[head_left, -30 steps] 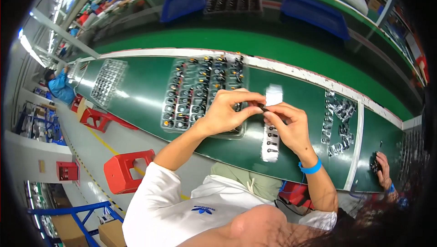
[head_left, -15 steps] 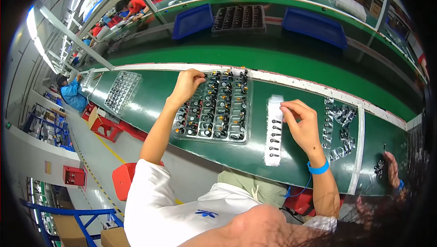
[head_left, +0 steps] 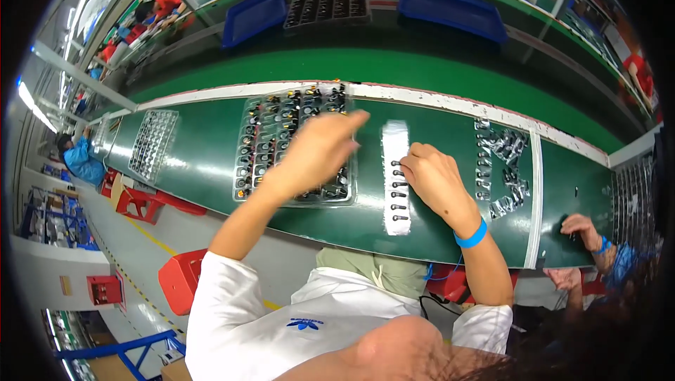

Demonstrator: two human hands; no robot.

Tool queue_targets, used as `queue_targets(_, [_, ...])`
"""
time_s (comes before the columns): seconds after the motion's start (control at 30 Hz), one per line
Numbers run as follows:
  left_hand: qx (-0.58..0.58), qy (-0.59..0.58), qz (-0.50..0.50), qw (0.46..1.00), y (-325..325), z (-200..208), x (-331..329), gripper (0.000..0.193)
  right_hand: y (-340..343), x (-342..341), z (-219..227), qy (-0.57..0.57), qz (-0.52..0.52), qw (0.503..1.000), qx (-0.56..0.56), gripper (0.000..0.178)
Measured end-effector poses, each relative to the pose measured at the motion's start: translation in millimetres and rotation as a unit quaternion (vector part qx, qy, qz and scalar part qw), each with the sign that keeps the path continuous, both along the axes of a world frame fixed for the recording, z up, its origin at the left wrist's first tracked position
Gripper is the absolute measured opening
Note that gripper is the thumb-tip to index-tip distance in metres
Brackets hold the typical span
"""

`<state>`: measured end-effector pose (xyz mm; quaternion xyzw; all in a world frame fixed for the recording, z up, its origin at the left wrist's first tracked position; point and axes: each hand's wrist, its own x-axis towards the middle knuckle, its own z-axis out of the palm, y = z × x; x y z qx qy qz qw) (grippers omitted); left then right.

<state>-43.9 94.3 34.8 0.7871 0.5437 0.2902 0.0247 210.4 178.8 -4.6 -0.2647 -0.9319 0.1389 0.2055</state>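
– One check: left hand [head_left: 320, 152]?
– Blurred over the loaded clear tray [head_left: 351, 184] at my ten o'clock, fingers apart.
– Right hand [head_left: 434, 178]?
– Fingers bunched at the white strip [head_left: 396, 143] of black parts [head_left: 399, 195], three o'clock; I can't tell if they're clamped.

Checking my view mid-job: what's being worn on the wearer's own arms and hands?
The left hand and right hand show no gloves. A bright blue, narrow wristband circles the right wrist; none shows on the left. White, short fabric sleeves leave both forearms uncovered.
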Motion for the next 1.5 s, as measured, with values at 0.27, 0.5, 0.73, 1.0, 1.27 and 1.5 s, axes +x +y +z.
queue_targets(0.27, [-0.113, 0.041, -0.044, 0.992, -5.7, -35.1, 51.4, 0.066, -5.5, -6.9, -6.0, 0.039, -0.018, 0.998, -0.053, 0.006])
queue_targets(0.5, [0.050, -0.044, 0.057, 0.996, -31.5, -7.7, -16.2, 0.030, 4.2, -0.9, 6.0, 0.139, -0.019, 0.988, -0.066, 0.008])
queue_targets(0.73, [-0.021, 0.091, 0.215, 0.972, -69.2, -3.8, -94.9, 0.027, 0.6, -7.4, 11.7, 0.243, 0.026, 0.968, -0.054, 0.012])
queue_targets(1.0, [-0.029, 0.038, 0.203, 0.978, -69.6, -2.6, -113.7, 0.028, -6.4, -8.2, 12.5, 0.260, 0.017, 0.960, -0.101, 0.012])
queue_targets(1.27, [-0.008, -0.343, 0.069, 0.937, -21.1, 15.3, -30.8, 0.026, -6.5, -8.3, 16.1, 0.353, 0.005, 0.921, -0.166, 0.015])
queue_targets(1.5, [-0.054, -0.520, -0.058, 0.850, 5.9, -14.4, 29.2, 0.029, -8.7, -16.4, 19.4, 0.431, 0.058, 0.857, -0.277, 0.018])
